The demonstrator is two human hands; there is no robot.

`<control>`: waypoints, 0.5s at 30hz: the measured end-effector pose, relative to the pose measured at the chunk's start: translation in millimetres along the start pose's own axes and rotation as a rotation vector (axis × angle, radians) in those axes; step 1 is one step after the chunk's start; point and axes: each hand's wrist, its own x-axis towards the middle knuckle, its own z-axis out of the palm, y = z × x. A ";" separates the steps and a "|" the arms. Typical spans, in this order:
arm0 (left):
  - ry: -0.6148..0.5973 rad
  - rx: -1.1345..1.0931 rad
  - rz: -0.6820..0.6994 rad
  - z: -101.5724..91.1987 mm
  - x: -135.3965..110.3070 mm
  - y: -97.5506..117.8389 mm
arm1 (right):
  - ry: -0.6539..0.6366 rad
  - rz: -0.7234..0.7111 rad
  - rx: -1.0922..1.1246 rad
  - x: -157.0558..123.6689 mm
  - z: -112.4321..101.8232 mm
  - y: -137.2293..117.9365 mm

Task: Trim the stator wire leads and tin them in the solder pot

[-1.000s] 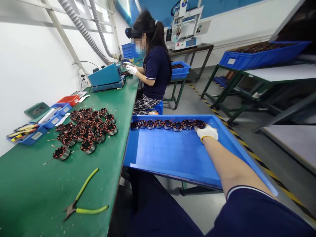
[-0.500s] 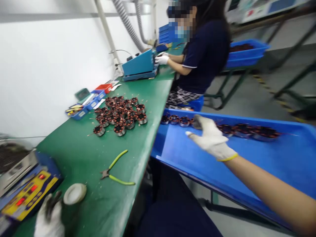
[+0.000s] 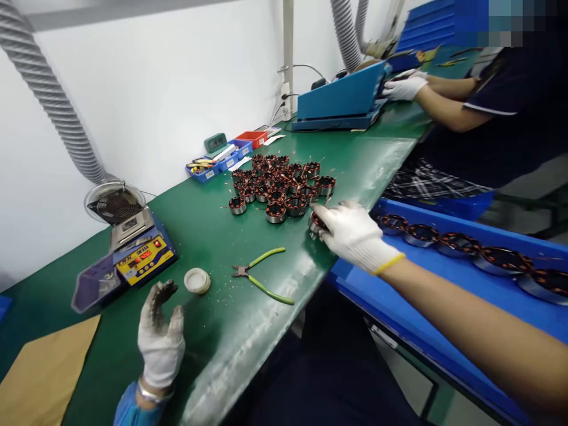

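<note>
My right hand (image 3: pixel 355 234), in a white glove, grips a copper-wound motor stator (image 3: pixel 316 223) over the front edge of the green table; the fingers hide part of it. Beside it stand several more wound stators (image 3: pixel 276 212) in a cluster, copper wire ends sticking out. My left hand (image 3: pixel 162 337), gloved with blackened fingertips, is at the lower left, thumb and fingers apart and nothing between them. Close to its fingers is a small round white jar (image 3: pixel 197 281). Diagonal cutters (image 3: pixel 261 275) with green handles lie spread between the hands.
On the left stands a yellow-and-blue soldering unit (image 3: pixel 144 257) with a lit display. A blue tray (image 3: pixel 399 307) at my right holds a row of stators. Small parts bins (image 3: pixel 228 161) line the wall. A co-worker's gloved hands (image 3: pixel 406 87) work at a teal machine (image 3: pixel 339 97).
My right hand has moved from the blue tray to the table with a stator in it. My left hand appears farther into view, fingers apart. The view has swung left.
</note>
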 end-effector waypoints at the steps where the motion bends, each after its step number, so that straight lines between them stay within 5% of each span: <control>1: -0.006 -0.021 0.017 3.2 -3.8 10.0 | 0.047 -0.070 0.041 -15.2 -5.0 -17.3; 5: -0.287 0.078 -0.065 16.5 -18.6 48.3 | 0.193 -0.514 0.361 -67.8 -15.4 -111.7; 9: -0.621 0.406 -0.251 21.6 -21.2 64.9 | 0.305 -0.538 0.428 -92.2 -14.5 -185.4; 13: -0.727 0.490 -0.355 20.0 -19.7 74.6 | 0.061 -0.578 0.759 -90.6 -19.1 -184.0; 15: -0.747 0.558 -0.426 23.8 -20.3 81.1 | -0.146 -0.398 0.981 -81.5 -22.5 -167.4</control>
